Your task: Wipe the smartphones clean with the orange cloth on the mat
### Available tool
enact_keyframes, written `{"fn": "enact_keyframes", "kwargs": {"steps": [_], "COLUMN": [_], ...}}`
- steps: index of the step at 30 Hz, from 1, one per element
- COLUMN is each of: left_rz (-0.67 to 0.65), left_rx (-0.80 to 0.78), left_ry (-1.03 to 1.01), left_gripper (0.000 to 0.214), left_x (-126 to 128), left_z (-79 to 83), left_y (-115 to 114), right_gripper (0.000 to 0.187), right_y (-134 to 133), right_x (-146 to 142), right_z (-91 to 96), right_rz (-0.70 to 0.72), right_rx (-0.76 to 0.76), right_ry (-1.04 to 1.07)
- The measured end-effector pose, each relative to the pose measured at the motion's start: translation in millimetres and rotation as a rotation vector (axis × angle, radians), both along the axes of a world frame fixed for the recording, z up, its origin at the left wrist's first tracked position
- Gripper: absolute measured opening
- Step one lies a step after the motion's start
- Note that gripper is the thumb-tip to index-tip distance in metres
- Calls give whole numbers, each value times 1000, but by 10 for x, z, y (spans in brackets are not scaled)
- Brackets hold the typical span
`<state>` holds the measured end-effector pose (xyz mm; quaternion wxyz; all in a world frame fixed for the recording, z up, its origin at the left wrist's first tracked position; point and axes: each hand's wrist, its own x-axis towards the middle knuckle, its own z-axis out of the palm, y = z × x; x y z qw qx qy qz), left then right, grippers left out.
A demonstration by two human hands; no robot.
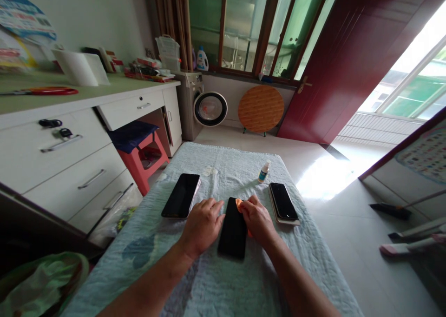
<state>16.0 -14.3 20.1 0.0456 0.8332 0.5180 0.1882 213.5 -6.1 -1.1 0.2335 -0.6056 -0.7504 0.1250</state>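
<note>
A black smartphone (232,235) lies flat, screen up, on the cloth-covered table (216,168). My right hand (257,217) is closed on an orange cloth (239,203) and presses it on the phone's upper right part. Beside the phone's left edge rests my left hand (205,224), fingers stretched out, holding nothing. Further left is a second dark phone (181,195), larger-looking. On the right, a third phone (283,201) lies on a pale, flat object. A small spray bottle (264,172) with a white cap stands upright behind it.
White drawers (69,154) line the left side, with a red stool (148,161) beside them. At the back are a washing machine with its door (210,108) open and a round wooden tabletop (261,108). A bin (45,280) sits at lower left.
</note>
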Motion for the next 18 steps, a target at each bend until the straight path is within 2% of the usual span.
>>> {"fn": "enact_keyframes", "kwargs": {"steps": [4, 8, 13, 18], "left_rz": [1, 65, 124, 145], "left_rx": [-11, -10, -50, -71], "left_ry": [17, 3, 2, 18], "left_gripper": [27, 28, 30, 30], "left_x": [-14, -33, -60, -55], "left_z": [-68, -99, -80, -48], "left_y": [41, 54, 38, 30], "right_gripper": [27, 26, 29, 29], "right_y": [-22, -56, -83, -86], "right_x": [-20, -51, -77, -72], "right_z": [60, 115, 127, 104], "right_rz": [26, 82, 178, 192], "right_rx": [-13, -24, -17, -6], "right_ry": [-43, -54, -35, -35]}}
